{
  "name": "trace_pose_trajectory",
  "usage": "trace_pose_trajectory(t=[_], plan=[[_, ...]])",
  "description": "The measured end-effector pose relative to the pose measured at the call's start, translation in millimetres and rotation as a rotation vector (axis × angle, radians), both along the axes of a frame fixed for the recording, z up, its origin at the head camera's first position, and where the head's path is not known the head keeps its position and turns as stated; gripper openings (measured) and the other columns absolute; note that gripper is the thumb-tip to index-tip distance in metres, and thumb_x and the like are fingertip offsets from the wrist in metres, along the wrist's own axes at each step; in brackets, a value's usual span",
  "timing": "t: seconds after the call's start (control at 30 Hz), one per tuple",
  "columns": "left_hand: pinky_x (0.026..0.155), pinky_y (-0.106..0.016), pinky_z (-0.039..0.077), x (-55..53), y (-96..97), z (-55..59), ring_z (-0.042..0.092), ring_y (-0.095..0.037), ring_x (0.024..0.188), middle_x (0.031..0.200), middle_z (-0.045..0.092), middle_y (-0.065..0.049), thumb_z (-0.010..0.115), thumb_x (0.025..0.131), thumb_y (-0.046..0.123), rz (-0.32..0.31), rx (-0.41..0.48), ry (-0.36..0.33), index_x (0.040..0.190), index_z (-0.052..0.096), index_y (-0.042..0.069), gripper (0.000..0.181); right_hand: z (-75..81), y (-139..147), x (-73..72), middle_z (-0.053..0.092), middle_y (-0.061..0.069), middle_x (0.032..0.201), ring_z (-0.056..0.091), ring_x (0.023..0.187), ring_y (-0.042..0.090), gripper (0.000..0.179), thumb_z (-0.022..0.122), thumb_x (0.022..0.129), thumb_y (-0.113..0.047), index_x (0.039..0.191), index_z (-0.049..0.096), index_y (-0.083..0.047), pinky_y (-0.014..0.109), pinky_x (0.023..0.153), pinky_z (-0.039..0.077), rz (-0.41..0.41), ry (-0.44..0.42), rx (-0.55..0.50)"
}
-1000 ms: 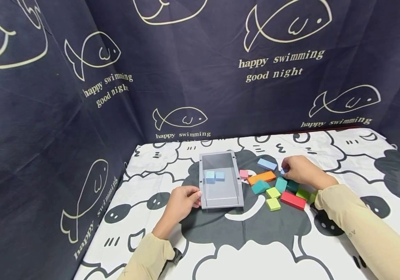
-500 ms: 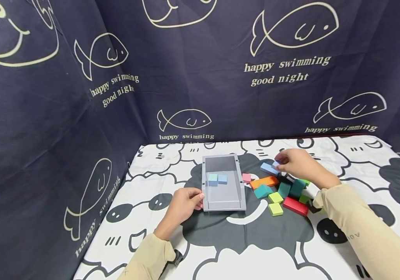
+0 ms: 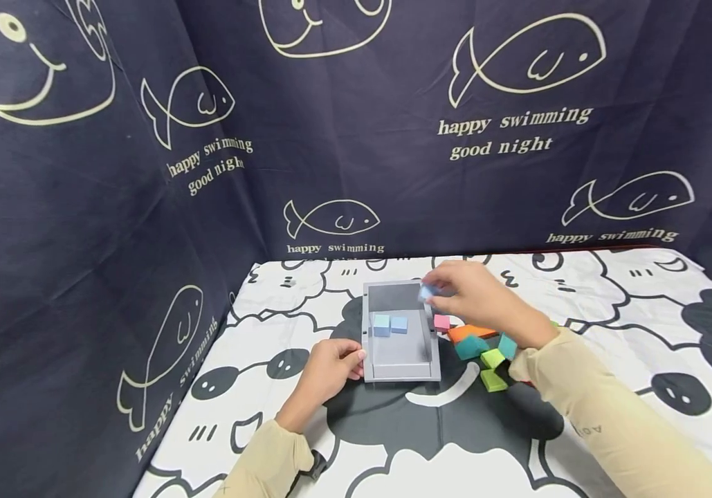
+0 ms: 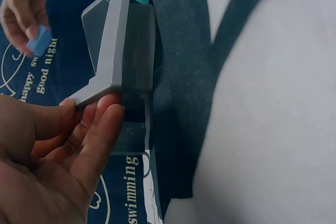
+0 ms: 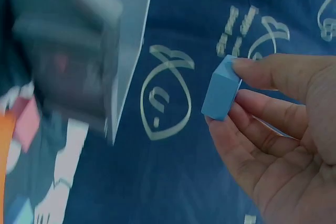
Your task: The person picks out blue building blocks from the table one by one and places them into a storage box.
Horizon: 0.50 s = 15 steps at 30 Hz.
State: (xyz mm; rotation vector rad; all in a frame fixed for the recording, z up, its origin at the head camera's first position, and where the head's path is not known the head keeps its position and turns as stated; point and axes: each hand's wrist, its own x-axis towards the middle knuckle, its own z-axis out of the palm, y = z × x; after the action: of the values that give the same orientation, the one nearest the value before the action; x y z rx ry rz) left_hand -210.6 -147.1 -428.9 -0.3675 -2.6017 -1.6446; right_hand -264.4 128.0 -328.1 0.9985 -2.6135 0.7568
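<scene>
My left hand [image 3: 333, 360] pinches the near-left rim of a grey plastic box [image 3: 401, 351]; in the left wrist view, thumb and fingers grip that rim [image 4: 111, 51] from both sides. Two light blue blocks, one [image 3: 382, 326] left of the other [image 3: 398, 324], lie inside the box. Above the far right rim, my right hand [image 3: 480, 294] holds another blue block. The right wrist view shows this block [image 5: 221, 92] pinched between thumb and fingertips, with a ridged, pointed end upward.
Right of the box lie a pink block [image 3: 441, 323], an orange block [image 3: 469, 333], teal blocks [image 3: 470, 347] and lime green blocks [image 3: 493, 380]. My right forearm [image 3: 617, 401] covers part of this pile. Dark printed cloth [image 3: 343, 124] hangs behind the table.
My right hand has picked up the blue block from the pile and moved left with it to the box's far right rim. My left hand keeps its grip on the box.
</scene>
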Motion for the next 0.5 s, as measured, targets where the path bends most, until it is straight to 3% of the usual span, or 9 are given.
trace_pose_trajectory(t=[0.33,0.5], plan=[[0.057,-0.025,0.060,-1.4,-1.0,-1.0,0.066,-0.014,0.062,0.071,0.067,-0.010,0.065,0.095,0.004,-0.006,0.012,-0.002,0.090,0.071,-0.007,0.013,-19.7,-58.1,6.3,0.066,-0.001,0.094,0.061,0.083,0.013,0.019,0.078,0.083,-0.009,0.101,0.073,-0.005,0.030,0.075,0.055,0.164,0.034,0.100],[0.056,-0.025,0.060,-1.1,-0.7,-0.6,0.066,-0.013,0.062,0.070,0.067,-0.009,0.065,0.095,0.003,-0.011,0.016,-0.003,0.090,0.070,-0.008,0.013,-35.5,-68.3,3.1,0.064,-0.001,0.090,0.058,0.080,0.010,0.018,0.079,0.082,-0.009,0.098,0.073,-0.005,0.028,0.071,0.054,0.169,0.007,0.169]])
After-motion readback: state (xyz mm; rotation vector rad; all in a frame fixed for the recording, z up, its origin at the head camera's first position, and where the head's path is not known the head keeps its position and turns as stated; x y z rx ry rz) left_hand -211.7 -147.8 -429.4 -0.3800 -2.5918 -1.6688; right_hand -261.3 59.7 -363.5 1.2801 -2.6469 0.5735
